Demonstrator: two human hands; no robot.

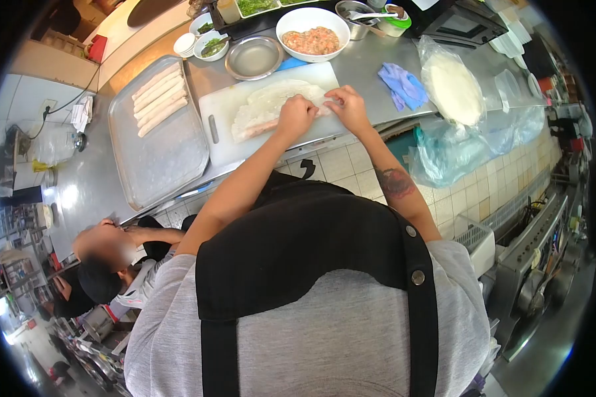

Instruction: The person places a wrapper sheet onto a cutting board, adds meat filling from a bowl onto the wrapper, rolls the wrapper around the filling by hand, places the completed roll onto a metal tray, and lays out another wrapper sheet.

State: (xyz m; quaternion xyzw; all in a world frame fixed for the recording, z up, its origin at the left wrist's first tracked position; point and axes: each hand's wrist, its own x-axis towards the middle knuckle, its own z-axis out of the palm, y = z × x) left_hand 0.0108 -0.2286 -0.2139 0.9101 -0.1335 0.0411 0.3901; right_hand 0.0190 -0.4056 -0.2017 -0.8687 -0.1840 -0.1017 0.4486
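"What have I got in hand from up here?"

"I have both hands at the right end of the thin pale sheet [271,99]. My left hand [297,116] is curled nearly closed, and its fingertips seem to pinch the sheet, though the knuckles partly cover them. My right hand [348,109] has thumb and forefinger brought together on the sheet's tip, the other fingers loosely bent."

"Why hold it there?"

"I'd say two close pinches let me manage that narrow end without tugging the rest, which lies flat on the white cutting board [212,104]. The pink filling [265,127] runs along the near edge, presumably so it sits close to my body."

"So where's the sheet, relative to my hands?"

"Directly under and between my fingertips at its right end. Most of it spreads to the left of my left hand, and some lies beyond it."

"And the things around the board?"

"The metal tray [159,162] is just to the left, its pale rolls [159,99] side by side, probably to hold them in order. The white bowl of pink mixture [312,41] stands beyond the board, likely for easy reach."
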